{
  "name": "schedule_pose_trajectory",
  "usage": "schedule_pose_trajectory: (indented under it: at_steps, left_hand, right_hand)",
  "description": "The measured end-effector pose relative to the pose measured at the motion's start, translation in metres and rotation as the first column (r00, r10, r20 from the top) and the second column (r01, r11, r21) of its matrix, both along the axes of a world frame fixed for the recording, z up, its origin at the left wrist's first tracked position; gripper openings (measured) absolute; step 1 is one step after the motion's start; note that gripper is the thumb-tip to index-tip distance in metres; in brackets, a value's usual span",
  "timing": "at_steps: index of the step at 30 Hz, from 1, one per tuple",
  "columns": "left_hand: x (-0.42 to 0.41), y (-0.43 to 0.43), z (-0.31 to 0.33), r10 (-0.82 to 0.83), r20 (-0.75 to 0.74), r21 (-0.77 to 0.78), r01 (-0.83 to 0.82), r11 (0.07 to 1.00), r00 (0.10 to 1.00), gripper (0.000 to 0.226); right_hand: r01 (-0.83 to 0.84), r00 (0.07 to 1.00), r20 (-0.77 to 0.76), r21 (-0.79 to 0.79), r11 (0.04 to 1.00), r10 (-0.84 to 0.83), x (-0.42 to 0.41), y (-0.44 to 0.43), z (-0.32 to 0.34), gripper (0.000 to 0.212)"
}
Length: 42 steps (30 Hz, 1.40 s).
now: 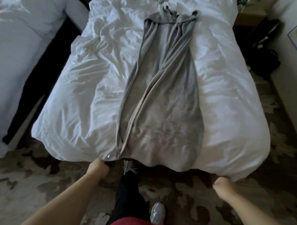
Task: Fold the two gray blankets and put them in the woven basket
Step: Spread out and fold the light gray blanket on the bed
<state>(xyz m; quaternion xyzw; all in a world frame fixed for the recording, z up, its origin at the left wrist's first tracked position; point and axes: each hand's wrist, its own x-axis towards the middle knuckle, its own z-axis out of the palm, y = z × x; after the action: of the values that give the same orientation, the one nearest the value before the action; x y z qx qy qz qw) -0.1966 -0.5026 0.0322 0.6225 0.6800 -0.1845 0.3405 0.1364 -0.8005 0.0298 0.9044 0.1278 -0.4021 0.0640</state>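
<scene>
A gray blanket [162, 102] lies lengthwise down the middle of the bed as a long strip, its sides folded inward. Its far end is bunched and twisted, and its near end hangs slightly over the foot of the bed. More gray cloth [161, 2] shows at the top edge; I cannot tell whether it is a second blanket. My left hand [98, 167] is closed at the white duvet's [77, 112] foot edge, just left of the blanket's near corner. My right hand [224, 184] has its fingers curled under the duvet's right foot corner; what it grips is unclear. No basket is in view.
A second white bed [17, 48] stands to the left across a dark gap. Patterned carpet [32, 184] covers the floor. Dark bags [265, 53] sit on the floor at the right beside a wooden nightstand [247, 17]. My legs and shoe [157, 212] are at the foot of the bed.
</scene>
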Motion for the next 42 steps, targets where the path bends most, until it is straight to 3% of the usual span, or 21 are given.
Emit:
schedule_pose_trajectory:
  at_steps: [3,6,9,12,14,17,20,22,24,29,32,33,34,35,36,38,40,42]
  left_hand:
    - [0.045,0.048,-0.001,0.019,0.145,0.036,-0.025,0.999,0.989,0.031]
    - [0.102,0.105,-0.006,-0.068,0.225,0.115,0.043,0.992,0.972,0.029]
    - [0.152,0.158,-0.015,-0.111,0.294,0.196,0.054,0.979,0.949,0.026]
    - [0.19,0.205,-0.033,-0.118,0.346,0.221,0.042,0.974,0.931,0.024]
    - [0.206,0.229,-0.046,-0.148,0.347,0.236,0.066,0.969,0.926,0.035]
    - [0.216,0.256,-0.062,-0.196,0.298,0.223,0.131,0.966,0.934,0.045]
    - [0.213,0.274,-0.071,-0.128,0.313,0.158,0.082,0.984,0.941,0.036]
    - [0.209,0.282,-0.074,-0.095,0.342,0.103,0.063,0.993,0.935,0.031]
    - [0.202,0.286,-0.075,-0.075,0.386,0.082,0.047,0.996,0.92,0.026]
    - [0.175,0.288,-0.076,0.214,0.439,0.07,-0.27,0.96,0.873,0.02]
    - [0.158,0.286,-0.075,0.332,0.511,0.011,-0.392,0.92,0.793,0.023]
    - [0.155,0.284,-0.074,0.344,0.549,-0.024,-0.397,0.917,0.762,0.02]
    - [0.155,0.282,-0.073,0.35,0.576,-0.061,-0.388,0.919,0.738,0.017]
    - [0.156,0.279,-0.072,0.353,0.592,-0.096,-0.371,0.924,0.725,0.016]
    - [0.158,0.275,-0.072,0.342,0.589,-0.115,-0.343,0.932,0.732,0.017]
    - [0.165,0.267,-0.072,0.229,0.515,-0.071,-0.225,0.972,0.826,0.024]
    - [0.173,0.257,-0.071,0.114,0.381,-0.01,-0.119,0.993,0.918,0.032]
    - [0.182,0.247,-0.069,0.109,0.282,0.008,-0.116,0.993,0.953,0.041]
  right_hand:
    - [-0.056,0.998,0.007,0.047,0.997,0.056,0.016,0.077,0.005,0.028]
    - [0.003,1.0,-0.026,0.177,0.984,0.002,0.029,0.171,0.001,0.026]
    - [0.097,0.995,-0.061,0.358,0.929,-0.081,0.036,0.277,-0.011,0.021]
    - [0.108,0.994,-0.047,0.509,0.854,-0.098,0.039,0.385,-0.023,0.015]
    - [0.075,0.997,-0.014,0.571,0.818,-0.081,0.039,0.446,-0.032,0.015]
    - [0.049,0.993,0.071,0.481,0.875,-0.094,0.041,0.503,-0.051,0.019]
    - [0.12,0.992,0.007,0.282,0.952,-0.127,0.04,0.522,-0.061,0.041]
    - [0.141,0.99,-0.044,0.227,0.964,-0.135,0.034,0.528,-0.06,0.031]
    - [0.227,0.973,-0.112,0.297,0.927,-0.202,0.024,0.537,-0.059,0.02]
    - [0.507,0.858,-0.377,0.514,0.692,-0.349,-0.016,0.587,-0.052,0.015]
    - [0.686,0.69,-0.656,0.457,0.566,-0.307,-0.044,0.61,-0.051,0.017]
    - [0.733,0.598,-0.759,0.386,0.56,-0.259,-0.053,0.612,-0.048,0.012]
    - [0.743,0.522,-0.824,0.311,0.593,-0.221,-0.057,0.609,-0.049,0.027]
    - [0.716,0.499,-0.849,0.288,0.635,-0.177,-0.06,0.605,-0.049,0.02]
    - [0.691,0.512,-0.841,0.285,0.664,-0.172,-0.057,0.599,-0.052,0.034]
    - [0.638,0.619,-0.766,0.363,0.679,-0.173,-0.043,0.584,-0.051,0.035]
    - [0.552,0.773,-0.603,0.487,0.677,-0.197,-0.014,0.556,-0.051,0.025]
    - [0.42,0.899,-0.362,0.549,0.722,-0.247,0.028,0.512,-0.055,0.021]
